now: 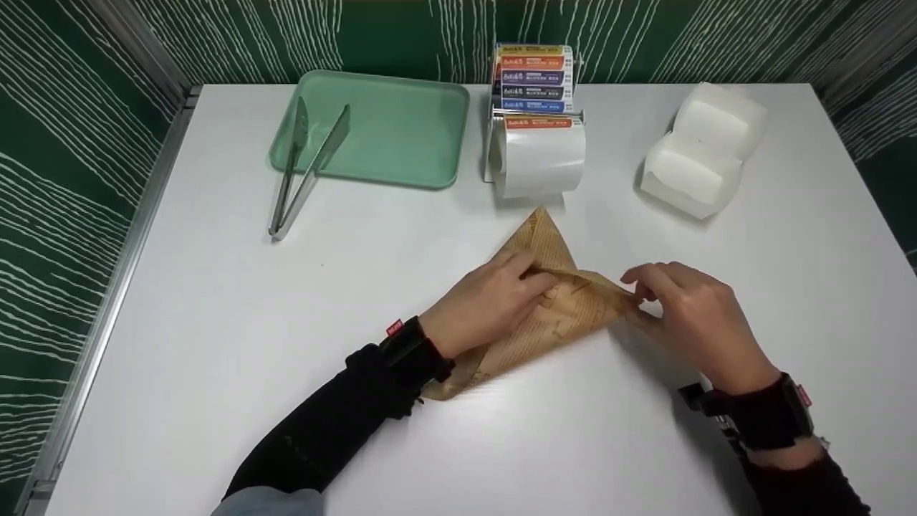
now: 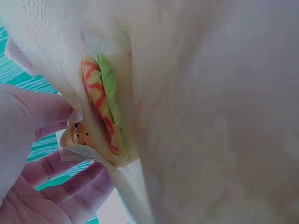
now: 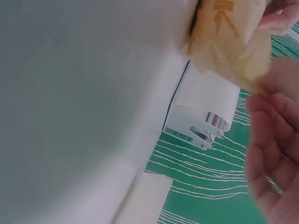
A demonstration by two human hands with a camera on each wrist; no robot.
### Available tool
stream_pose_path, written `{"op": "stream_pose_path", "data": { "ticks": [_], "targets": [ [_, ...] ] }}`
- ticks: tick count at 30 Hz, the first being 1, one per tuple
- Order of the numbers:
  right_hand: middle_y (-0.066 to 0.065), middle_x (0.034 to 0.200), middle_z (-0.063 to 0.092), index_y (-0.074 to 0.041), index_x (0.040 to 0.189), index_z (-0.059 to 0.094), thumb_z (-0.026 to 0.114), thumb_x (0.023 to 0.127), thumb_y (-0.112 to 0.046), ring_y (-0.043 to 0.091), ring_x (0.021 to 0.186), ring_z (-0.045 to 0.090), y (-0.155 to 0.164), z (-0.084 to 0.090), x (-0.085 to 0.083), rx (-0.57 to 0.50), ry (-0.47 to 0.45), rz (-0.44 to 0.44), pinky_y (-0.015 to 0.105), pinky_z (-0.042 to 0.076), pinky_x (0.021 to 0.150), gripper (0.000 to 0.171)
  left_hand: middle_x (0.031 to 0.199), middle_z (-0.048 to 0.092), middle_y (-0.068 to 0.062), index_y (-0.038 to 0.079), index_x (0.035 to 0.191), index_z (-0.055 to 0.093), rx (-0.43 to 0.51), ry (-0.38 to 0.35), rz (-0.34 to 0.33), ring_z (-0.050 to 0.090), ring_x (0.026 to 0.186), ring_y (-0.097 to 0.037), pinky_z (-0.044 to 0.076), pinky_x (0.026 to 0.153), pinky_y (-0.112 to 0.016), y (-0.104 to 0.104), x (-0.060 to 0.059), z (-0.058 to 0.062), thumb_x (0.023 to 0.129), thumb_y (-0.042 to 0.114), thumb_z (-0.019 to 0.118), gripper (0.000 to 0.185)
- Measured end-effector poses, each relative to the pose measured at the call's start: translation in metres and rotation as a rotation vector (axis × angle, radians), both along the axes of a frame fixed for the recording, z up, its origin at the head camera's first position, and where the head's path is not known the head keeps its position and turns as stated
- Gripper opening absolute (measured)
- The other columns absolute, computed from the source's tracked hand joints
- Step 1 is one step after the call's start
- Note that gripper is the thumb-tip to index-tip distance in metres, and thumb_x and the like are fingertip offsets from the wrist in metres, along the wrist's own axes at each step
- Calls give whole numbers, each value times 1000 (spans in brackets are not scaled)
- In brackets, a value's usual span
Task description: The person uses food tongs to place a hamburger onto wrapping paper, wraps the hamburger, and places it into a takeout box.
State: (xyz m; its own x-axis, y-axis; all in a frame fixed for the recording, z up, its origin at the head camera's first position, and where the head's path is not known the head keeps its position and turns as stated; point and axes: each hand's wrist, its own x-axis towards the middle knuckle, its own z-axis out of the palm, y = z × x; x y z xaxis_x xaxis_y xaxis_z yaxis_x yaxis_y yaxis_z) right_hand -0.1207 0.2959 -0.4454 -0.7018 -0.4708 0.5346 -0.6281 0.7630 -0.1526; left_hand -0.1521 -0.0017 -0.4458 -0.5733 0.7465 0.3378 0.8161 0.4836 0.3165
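Brown printed wrapping paper [image 1: 526,344] lies partly folded on the table, its pointed corner toward the back. Bent over the fold, my left hand [image 1: 494,304] grips the paper's edge between thumb and fingers. The left wrist view looks inside the paper at a burger: green lettuce [image 2: 108,84], a filling striped with red sauce [image 2: 96,91] and a seeded bun [image 2: 78,134]. From above, the paper and left hand hide this burger. My right hand [image 1: 691,315] pinches the paper's right corner [image 3: 254,86] between thumb and index finger, lifting it off the table.
Metal tongs [image 1: 308,175] lean across a green tray [image 1: 401,136] at the back left. Behind the paper stands a label dispenser [image 1: 541,158] with several coloured labels. An opened white box [image 1: 695,172] sits at the back right.
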Motion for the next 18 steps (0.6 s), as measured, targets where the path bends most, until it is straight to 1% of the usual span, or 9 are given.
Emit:
{"op": "stream_pose_path", "data": {
  "ticks": [2,3,8,10,15,18],
  "targets": [
    [3,78,70,-7,100,73,95,70,0,16,68,65,0,1,0,37,-17,-9,35,52,57,38,121,64,-10,10,133,71,1,3,-3,62,113,-24,57,99,-29,1,0,0,112,16,58,26],
    [4,79,70,-7,101,73,96,70,0,17,68,65,0,1,0,46,-22,-17,36,52,57,40,121,64,-10,10,133,71,1,4,-3,62,113,-24,57,98,-29,1,0,0,112,16,58,26],
    [4,78,69,-9,92,72,93,76,-1,17,67,64,-4,-1,-2,47,-1,-30,35,51,57,27,122,64,-10,10,133,71,-17,3,4,62,113,-24,58,98,-29,0,0,0,112,17,58,26],
    [3,78,70,-9,89,72,91,76,1,16,67,63,-6,-1,-2,39,5,-23,35,51,58,25,123,64,-10,10,135,70,-22,1,5,62,114,-23,58,98,-29,0,1,1,112,16,58,27],
    [1,81,72,-10,87,76,90,74,5,16,69,65,-10,-2,1,-13,-9,41,36,52,60,24,120,64,-9,11,134,70,-23,3,11,63,111,-23,58,97,-28,1,1,1,111,16,59,26],
    [0,84,74,-10,88,77,89,74,5,18,72,68,-12,-3,3,-10,-30,91,38,54,64,24,117,63,-7,11,137,66,-36,15,21,62,110,-22,58,94,-27,1,1,0,112,15,56,27]
  ]
}}
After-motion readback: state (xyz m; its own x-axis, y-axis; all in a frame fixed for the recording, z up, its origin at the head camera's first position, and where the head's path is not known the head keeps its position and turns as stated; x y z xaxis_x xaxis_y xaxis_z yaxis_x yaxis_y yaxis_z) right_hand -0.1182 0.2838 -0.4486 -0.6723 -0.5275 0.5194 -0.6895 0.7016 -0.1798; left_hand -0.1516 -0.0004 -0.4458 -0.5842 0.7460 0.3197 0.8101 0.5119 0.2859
